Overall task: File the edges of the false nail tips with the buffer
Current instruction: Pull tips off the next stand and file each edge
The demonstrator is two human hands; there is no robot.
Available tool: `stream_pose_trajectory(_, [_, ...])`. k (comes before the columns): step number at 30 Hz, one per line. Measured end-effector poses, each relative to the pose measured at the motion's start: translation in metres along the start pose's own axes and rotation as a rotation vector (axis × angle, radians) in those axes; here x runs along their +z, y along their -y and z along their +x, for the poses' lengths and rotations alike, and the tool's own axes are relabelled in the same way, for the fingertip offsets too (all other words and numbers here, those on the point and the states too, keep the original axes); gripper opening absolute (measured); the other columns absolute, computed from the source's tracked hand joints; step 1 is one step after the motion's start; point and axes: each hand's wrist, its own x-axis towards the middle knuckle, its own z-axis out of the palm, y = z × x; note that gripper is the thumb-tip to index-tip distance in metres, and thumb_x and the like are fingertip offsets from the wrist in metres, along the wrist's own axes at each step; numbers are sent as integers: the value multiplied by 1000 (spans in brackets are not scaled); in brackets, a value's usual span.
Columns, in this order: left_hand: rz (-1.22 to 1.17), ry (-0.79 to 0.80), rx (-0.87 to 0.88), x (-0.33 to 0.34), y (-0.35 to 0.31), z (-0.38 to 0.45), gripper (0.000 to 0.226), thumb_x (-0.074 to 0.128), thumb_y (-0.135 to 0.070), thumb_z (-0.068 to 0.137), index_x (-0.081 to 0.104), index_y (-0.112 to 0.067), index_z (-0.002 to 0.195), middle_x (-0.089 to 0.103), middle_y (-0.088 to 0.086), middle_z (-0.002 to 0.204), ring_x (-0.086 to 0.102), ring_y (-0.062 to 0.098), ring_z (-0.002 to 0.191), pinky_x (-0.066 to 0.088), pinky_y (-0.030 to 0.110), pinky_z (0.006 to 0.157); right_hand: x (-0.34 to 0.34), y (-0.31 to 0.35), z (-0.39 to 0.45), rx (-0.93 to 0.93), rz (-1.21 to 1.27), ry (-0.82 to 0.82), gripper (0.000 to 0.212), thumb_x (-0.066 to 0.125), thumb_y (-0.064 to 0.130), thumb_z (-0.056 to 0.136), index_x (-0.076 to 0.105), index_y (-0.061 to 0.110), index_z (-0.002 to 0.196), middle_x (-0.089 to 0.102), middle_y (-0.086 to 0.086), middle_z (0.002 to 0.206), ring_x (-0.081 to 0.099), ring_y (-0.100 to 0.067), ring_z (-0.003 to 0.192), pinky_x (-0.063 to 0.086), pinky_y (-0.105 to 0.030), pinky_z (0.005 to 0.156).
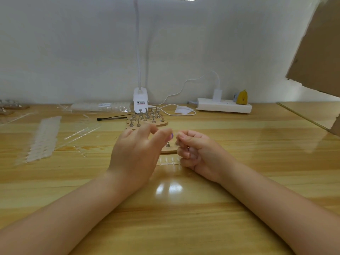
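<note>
While both hands hover close together, clear nail-tip strip lies between; grips unclear.

**Honey wood, white fittings, one spot of violet**

The worktop is glossy honey-yellow wood, streaked with darker amber grain bands. The wall is plain off-white. The lamp base is white with a small red-and-black label; the cable, charger and power strip are white too. A mustard-yellow plug sits on the strip. The brush is black. The stands are silver-grey metal on pale tan boards. The nail strips are clear to milky white. The cardboard is dull brown. A violet nail shows at the left hand's fingers.
</note>
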Motion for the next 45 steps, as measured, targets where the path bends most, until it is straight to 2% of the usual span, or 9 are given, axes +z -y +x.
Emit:
stream_pose_trajectory(5, [-176, -31, -34, -1, 0, 3, 27, 52, -20, 91, 50, -21, 118, 63, 0, 100, 44, 5, 70, 42, 31, 69, 2, -3, 0, -34, -25, 33, 9, 58, 17, 83, 52, 13, 88, 44, 3, 65, 39, -4, 46, 21, -15, 40])
stream_pose_trajectory(10, [-204, 22, -87, 1, 1, -1, 28, 54, -16, 89, 64, -7, 114, 70, 4, 96, 64, 21, 70, 48, 36, 70, 1, -1, -1, -46, 2, 48, 10, 59, 19, 81, 52, 16, 87, 46, 5, 66, 39, -4, 47, 24, -14, 40])
stream_pose_trajectory(15, [-272, 48, -93, -1, 1, 2, 30, 54, -19, 91, 63, -9, 117, 69, -4, 96, 48, -3, 75, 42, 32, 75, 1, -2, 0, -47, -30, 55, 10, 59, 20, 82, 52, 17, 88, 46, 5, 66, 40, -4, 49, 26, -14, 39])
stream_pose_trajectory(18, [-206, 150, -144, 2, 5, 0, 28, 58, -16, 93, 63, -16, 121, 70, -3, 104, 64, 13, 86, 42, 37, 81, 0, -1, -1, -47, 12, 58, 10, 59, 19, 81, 51, 18, 87, 43, 4, 66, 39, -4, 48, 24, -14, 40])
stream_pose_trajectory(22, [-305, -24, -74, 0, 2, 3, 29, 52, -19, 92, 58, -14, 120, 64, -7, 106, 46, -5, 78, 43, 33, 75, 0, -3, 0, -43, -12, 60, 9, 59, 20, 82, 52, 17, 88, 44, 4, 67, 40, -4, 49, 27, -14, 39])
stream_pose_trajectory(27, [-129, 48, -86, 3, 6, -2, 24, 59, -15, 92, 65, -12, 115, 70, 3, 100, 66, 23, 78, 45, 38, 72, -1, -2, 0, -31, 19, 54, 5, 58, 17, 83, 53, 17, 85, 45, 5, 67, 39, -4, 47, 24, -14, 40])
stream_pose_trajectory(36, [-32, 33, -45, -2, 6, 1, 21, 52, -26, 91, 45, -32, 111, 64, 4, 96, 63, 27, 73, 37, 35, 74, -1, 1, 0, 18, 18, 1, 10, 50, 10, 92, 53, 12, 82, 42, 1, 68, 36, -6, 49, 15, -20, 45])
stream_pose_trajectory(41, [4, -100, 120, 0, -1, 3, 37, 71, -15, 84, 50, -31, 111, 65, 3, 93, 55, 19, 59, 44, 38, 69, 2, -1, -1, 10, -65, 39, 8, 47, 7, 92, 53, 11, 88, 43, 6, 62, 36, -7, 51, 17, -20, 44])
stream_pose_trajectory(45, [13, -12, -35, -1, 7, 1, 45, 74, -9, 80, 46, -32, 108, 63, 5, 95, 59, 27, 66, 41, 38, 75, 1, 3, -2, 27, -3, 44, 3, 53, 13, 85, 54, 12, 83, 40, 2, 67, 37, -7, 52, 18, -18, 44])
